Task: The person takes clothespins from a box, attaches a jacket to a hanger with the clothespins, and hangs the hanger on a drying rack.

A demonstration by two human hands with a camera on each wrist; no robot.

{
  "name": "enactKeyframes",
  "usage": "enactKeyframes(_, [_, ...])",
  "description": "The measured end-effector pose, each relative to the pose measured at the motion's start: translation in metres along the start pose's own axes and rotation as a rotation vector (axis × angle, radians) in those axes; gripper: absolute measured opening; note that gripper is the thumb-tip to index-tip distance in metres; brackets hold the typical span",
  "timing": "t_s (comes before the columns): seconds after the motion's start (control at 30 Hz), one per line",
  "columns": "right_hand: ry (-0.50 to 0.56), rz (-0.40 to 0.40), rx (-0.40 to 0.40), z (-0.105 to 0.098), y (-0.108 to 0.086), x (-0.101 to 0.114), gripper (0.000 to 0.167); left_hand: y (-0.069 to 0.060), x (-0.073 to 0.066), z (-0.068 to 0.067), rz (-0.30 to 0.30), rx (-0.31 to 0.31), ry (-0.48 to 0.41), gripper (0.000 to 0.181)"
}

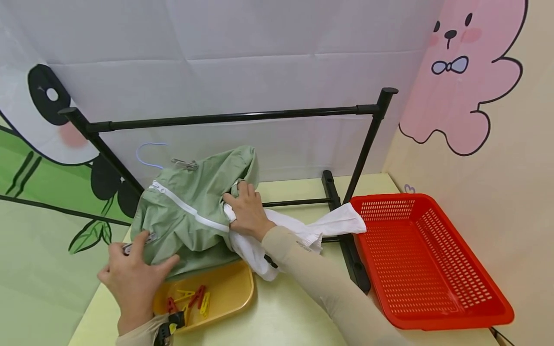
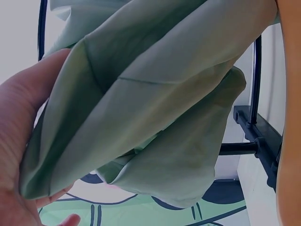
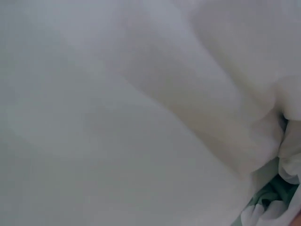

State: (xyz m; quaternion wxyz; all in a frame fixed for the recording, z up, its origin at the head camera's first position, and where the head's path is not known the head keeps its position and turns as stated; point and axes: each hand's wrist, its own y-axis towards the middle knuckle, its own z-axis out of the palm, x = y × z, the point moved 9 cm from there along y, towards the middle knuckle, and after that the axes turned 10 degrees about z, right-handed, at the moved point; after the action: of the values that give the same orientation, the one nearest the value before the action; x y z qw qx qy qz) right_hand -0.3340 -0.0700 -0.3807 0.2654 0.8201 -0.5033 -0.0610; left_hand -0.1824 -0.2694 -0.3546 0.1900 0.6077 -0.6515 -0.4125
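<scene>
A green jacket (image 1: 186, 192) with a white zip is on a lilac hanger (image 1: 149, 154); its hook sticks out at the upper left. A grey clip (image 1: 185, 164) sits at the jacket's top edge. My left hand (image 1: 136, 274) is at the lower left edge, thumb and fingers spread, with green fabric (image 2: 141, 89) between them. Near its fingertips is a second grey clip (image 1: 151, 237). My right hand (image 1: 248, 211) grips the jacket's right side, fingertips curled over the fabric. White cloth (image 1: 337, 223) trails under that wrist toward the right and fills the right wrist view.
A black rack (image 1: 233, 117) stands behind the jacket. A yellow tray (image 1: 242, 283) below holds several red and yellow clothespins (image 1: 205, 303). On the right is a red perforated basket (image 1: 415, 269), close to the rack's foot (image 1: 357, 269).
</scene>
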Motion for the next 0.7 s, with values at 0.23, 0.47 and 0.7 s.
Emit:
enactKeyframes(0.23, [-0.038, 0.006, 0.025, 0.007, 0.006, 0.009, 0.044, 0.001, 0.001, -0.002, -0.006, -0.021, 0.025, 0.104])
enactKeyframes(0.47, [-0.083, -0.006, 0.039, 0.008, 0.009, 0.018, 0.049, 0.0, 0.006, -0.007, -0.021, -0.024, 0.022, 0.086])
enactKeyframes(0.7, [-0.099, -0.027, 0.058, 0.017, 0.003, 0.012, 0.045, -0.002, 0.009, -0.006, -0.006, -0.025, 0.025, 0.081])
